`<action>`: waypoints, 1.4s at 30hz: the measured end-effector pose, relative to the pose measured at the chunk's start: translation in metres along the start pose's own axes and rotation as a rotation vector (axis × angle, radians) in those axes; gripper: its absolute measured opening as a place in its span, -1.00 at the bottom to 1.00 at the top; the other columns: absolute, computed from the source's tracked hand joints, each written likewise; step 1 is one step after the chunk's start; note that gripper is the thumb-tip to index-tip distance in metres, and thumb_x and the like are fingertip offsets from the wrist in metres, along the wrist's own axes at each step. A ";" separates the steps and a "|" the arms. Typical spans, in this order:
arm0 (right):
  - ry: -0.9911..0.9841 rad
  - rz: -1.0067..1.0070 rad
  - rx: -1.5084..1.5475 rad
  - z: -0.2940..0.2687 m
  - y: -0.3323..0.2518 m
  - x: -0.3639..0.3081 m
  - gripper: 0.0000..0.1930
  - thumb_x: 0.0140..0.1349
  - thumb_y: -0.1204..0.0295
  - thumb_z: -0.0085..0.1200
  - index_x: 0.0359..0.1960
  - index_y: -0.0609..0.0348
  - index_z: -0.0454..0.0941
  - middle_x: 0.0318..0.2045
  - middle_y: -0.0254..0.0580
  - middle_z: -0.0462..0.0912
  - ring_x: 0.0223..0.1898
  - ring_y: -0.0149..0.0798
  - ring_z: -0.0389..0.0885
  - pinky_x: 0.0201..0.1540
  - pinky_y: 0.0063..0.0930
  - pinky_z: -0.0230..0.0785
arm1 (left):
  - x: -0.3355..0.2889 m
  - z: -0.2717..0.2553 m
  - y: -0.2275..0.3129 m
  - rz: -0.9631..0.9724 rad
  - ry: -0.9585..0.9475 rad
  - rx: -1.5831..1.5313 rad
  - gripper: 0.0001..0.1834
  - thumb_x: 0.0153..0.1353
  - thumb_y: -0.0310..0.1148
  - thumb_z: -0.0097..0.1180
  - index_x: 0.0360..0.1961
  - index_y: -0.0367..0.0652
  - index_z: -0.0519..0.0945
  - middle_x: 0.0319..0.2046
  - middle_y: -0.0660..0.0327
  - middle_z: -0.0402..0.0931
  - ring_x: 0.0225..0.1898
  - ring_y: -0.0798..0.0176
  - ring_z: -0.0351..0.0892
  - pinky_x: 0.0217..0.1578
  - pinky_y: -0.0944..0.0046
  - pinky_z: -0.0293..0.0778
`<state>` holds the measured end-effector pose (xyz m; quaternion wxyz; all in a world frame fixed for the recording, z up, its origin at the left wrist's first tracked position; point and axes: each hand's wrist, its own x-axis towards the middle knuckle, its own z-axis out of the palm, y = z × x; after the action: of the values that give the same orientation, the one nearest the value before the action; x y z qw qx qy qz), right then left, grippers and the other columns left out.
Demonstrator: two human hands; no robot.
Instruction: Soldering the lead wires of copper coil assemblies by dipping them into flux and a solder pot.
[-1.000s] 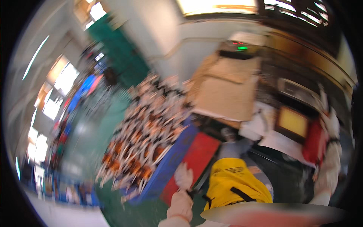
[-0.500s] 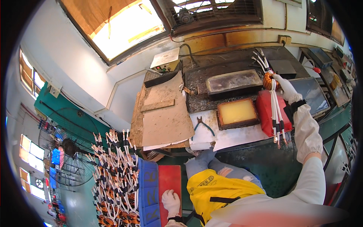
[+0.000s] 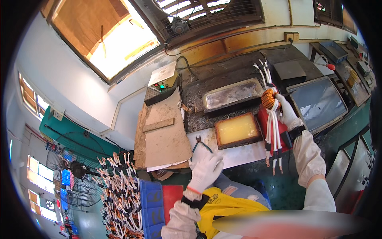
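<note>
A: Where are the hands, relative to the yellow tray (image 3: 237, 129)?

B: The right hand (image 3: 287, 112), just right of it, grips a copper coil (image 3: 269, 98) with white wires. The left hand (image 3: 206, 167), below-left, rests half-open at the cutters (image 3: 200, 143) on the counter (image 3: 242, 153).

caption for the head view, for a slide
Right hand lifts a wired coil; left hand rests by pliers.

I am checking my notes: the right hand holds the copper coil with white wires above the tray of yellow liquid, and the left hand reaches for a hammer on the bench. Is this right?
Not quite. In the head view the left hand reaches for pliers, not a hammer. The right hand does hold the copper coil beside the yellow tray.
</note>
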<state>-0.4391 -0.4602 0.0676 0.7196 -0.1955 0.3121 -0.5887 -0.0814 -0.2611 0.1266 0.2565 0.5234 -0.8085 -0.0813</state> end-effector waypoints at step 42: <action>-0.099 0.071 -1.442 0.145 0.038 0.007 -0.30 0.06 -0.08 0.20 -0.19 0.53 0.55 -0.39 0.10 0.66 -0.42 -0.18 0.73 -0.45 -0.38 0.60 | 0.098 0.118 0.048 -0.585 -0.082 -1.589 -0.36 0.32 -0.26 0.02 0.34 -0.09 0.06 -0.28 0.11 0.50 -0.35 0.21 0.65 -0.28 0.19 0.64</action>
<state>-0.3122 -0.4704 0.1477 0.4437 -0.6378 0.5960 -0.2029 -0.2100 -0.3431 0.0770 0.4871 0.3724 -0.3518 -0.7073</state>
